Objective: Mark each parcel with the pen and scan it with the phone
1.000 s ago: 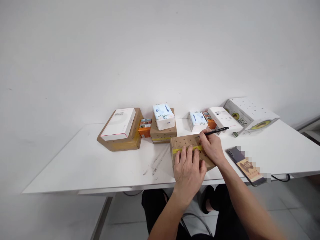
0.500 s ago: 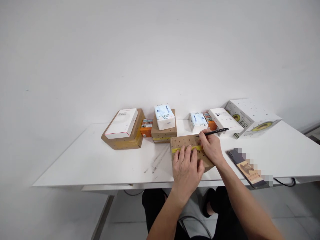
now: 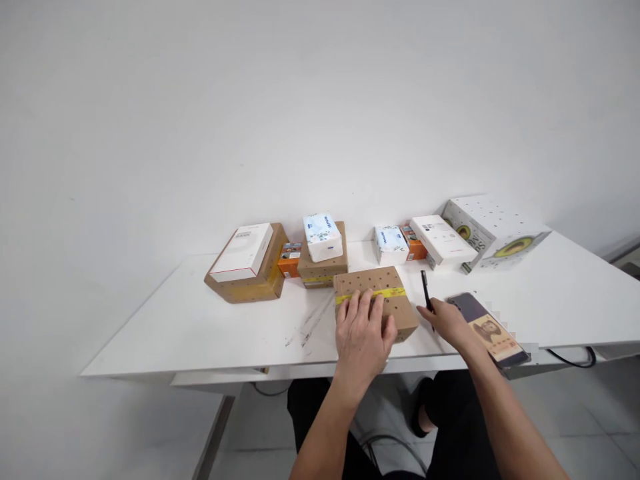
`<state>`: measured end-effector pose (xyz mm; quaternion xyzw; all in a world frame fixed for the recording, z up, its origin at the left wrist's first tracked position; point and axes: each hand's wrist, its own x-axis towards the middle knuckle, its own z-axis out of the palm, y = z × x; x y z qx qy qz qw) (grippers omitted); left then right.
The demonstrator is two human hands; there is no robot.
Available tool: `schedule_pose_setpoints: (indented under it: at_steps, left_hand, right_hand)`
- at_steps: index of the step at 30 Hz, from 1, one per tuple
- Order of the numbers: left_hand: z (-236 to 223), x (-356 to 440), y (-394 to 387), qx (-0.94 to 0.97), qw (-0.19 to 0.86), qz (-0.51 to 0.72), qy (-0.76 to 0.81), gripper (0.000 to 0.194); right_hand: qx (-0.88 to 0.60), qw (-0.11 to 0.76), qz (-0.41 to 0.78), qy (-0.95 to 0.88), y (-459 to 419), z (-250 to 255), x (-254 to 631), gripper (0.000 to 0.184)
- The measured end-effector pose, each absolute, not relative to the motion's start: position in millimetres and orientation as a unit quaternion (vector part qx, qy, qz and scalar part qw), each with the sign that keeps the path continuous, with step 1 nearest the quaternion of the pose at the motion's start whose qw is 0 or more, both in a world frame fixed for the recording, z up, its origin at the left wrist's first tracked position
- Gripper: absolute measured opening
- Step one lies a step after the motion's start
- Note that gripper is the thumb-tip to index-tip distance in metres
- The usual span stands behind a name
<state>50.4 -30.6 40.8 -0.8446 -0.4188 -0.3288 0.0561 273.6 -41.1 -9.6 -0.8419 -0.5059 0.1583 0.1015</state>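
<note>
My left hand (image 3: 363,328) rests palm down on a brown cardboard box (image 3: 367,275), its fingers spread over the top near a strip of yellow tape. The box is dotted with small dark marks and sits near the front edge. To the right of that box, my right hand (image 3: 447,321) is closed around a black pen (image 3: 425,290), which stands nearly upright with its tip low by the table. The hand is apart from the box. Close beside it lies a phone (image 3: 470,308) with a picture on its back.
Along the wall on the white table (image 3: 200,340) stand another cardboard box (image 3: 250,292) under a flat white box (image 3: 245,250), small orange boxes (image 3: 290,260), tissue packs (image 3: 323,237) and a large avocado-print box (image 3: 500,223). Dark smudges mark the tabletop (image 3: 313,323).
My right hand has left the cardboard box and moved right and down, with the pen turned from nearly level to nearly upright. My left hand still lies on the box.
</note>
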Motion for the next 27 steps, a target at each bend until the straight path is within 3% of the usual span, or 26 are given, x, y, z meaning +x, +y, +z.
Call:
schedule_pose_setpoints:
  at_steps: [7,12,15,22,25,27]
  left_hand:
    - [41,50,-28,-0.846,0.068,-0.33,-0.413,0.033]
    - [44,50,-29,-0.851,0.062,-0.324,-0.41,0.033]
    - [45,50,-29,-0.851,0.057,-0.324,-0.41,0.033]
    - [44,52,-30,-0.849,0.064,-0.322,-0.415,0.033]
    - [44,52,-31,-0.847,0.07,-0.322,-0.417,0.032]
    - [43,52,-31,-0.845,0.073,-0.325,-0.418,0.032]
  right_hand:
    - [-0.874,0.069,0.144,-0.459,-50,-23,264,0.039]
    - [-0.912,0.074,0.009,-0.404,-89,-20,296,0.053]
    - [-0.928,0.065,0.013,-0.366,-112,-26,320,0.066]
    - [-0.906,0.102,0.03,-0.41,-121,-38,331,0.061]
    - [-0.903,0.169,0.021,-0.394,-121,-38,329,0.059]
    - [-0.887,0.285,0.06,-0.357,-124,-36,327,0.059]
